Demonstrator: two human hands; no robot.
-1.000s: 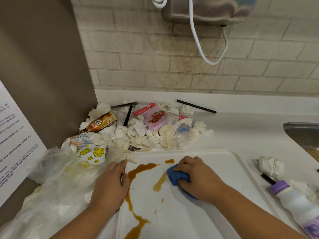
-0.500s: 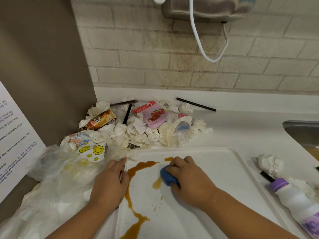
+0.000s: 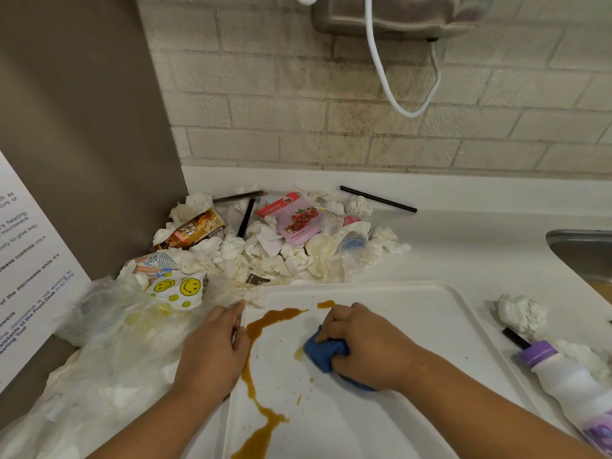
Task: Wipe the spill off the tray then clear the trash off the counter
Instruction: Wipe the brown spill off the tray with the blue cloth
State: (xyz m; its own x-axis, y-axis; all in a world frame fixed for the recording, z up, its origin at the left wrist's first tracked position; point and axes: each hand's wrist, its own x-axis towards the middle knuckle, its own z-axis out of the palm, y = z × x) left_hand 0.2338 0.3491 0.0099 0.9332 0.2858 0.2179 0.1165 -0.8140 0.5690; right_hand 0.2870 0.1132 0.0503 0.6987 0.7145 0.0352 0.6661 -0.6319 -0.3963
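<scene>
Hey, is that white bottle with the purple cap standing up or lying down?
Lying down. The white plastic bottle with the purple cap rests on its side on the white counter.

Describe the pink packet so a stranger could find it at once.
Start at the white counter under the brick wall; a trash pile fills its back-left corner. On the pile's far side lies the pink packet, the only one picturing red pomegranates.

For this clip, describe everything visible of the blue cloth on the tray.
The crumpled blue cloth looks soft, bunched into a wad. It lies on the white plastic tray, right of the long brown spill, its left edge beside a small brown smear. The right hand grips it from above, fingers curled over it, hiding much of it.
</scene>
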